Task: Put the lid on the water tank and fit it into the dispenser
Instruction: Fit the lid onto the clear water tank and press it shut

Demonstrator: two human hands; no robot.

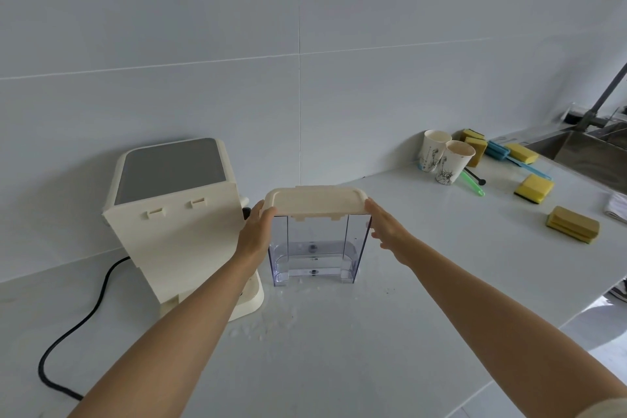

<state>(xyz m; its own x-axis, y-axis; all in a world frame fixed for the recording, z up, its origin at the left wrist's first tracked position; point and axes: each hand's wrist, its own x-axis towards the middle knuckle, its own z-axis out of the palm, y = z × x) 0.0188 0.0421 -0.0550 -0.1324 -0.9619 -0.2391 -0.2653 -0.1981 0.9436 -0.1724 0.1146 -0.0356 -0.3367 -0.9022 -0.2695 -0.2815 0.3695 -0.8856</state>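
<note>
- One cream plastic lid [315, 202] sits atop one clear rectangular water tank [317, 248].
- Left hand [256, 231] and right hand [386, 224], fingers spread, press its ends.
- One boxy cream dispenser [176, 224] alongside.

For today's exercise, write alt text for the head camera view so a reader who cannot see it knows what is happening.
Two bare hands, left hand and right hand, flank a clear water tank topped by a cream lid on a white counter. A cream dispenser stands to its left; paper cups and sponges lie near a sink.
</note>
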